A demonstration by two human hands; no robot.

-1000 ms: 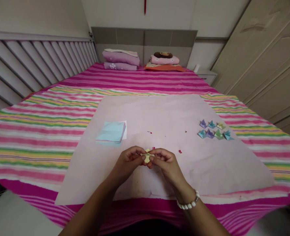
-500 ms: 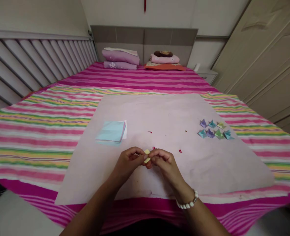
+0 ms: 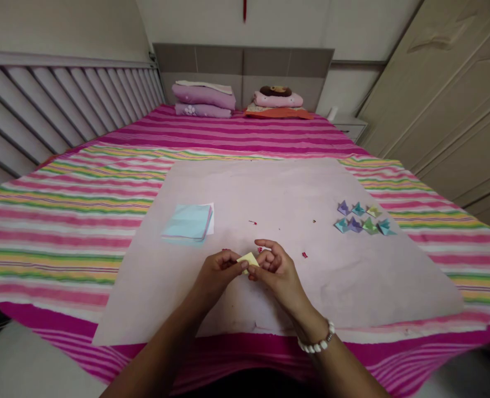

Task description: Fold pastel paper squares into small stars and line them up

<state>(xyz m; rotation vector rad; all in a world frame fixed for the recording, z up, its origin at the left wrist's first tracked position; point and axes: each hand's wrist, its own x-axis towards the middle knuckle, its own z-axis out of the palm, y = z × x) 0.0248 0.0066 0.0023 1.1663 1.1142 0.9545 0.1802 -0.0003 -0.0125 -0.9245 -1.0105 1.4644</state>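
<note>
A small folded yellow paper (image 3: 249, 259) is held between both hands above the near middle of a large pale sheet (image 3: 332, 287). My left hand (image 3: 219, 272) pinches its left side, thumb on top. With the thumb at its lower right corner, my right hand (image 3: 279, 271) grips the paper too; the index finger is lifted and stretched out. A white bead bracelet (image 3: 317, 345) circles my right wrist. Beyond the fingers lie small red scraps, one (image 3: 260, 250) just behind the right hand and another (image 3: 305, 255) to its right.
To the left lies a stack of light blue square paper (image 3: 189, 222). Several small folded paper pieces (image 3: 355, 224) in purple, blue, green and yellow stand in two rows at right. Striped bedding (image 3: 71, 221) surrounds the sheet. Folded quilts (image 3: 204, 99) rest by the headboard (image 3: 220, 61).
The yellow paper has turned and shows a broader face now. My right index finger has lifted off it and straightened. A red bit now shows behind my left hand.
</note>
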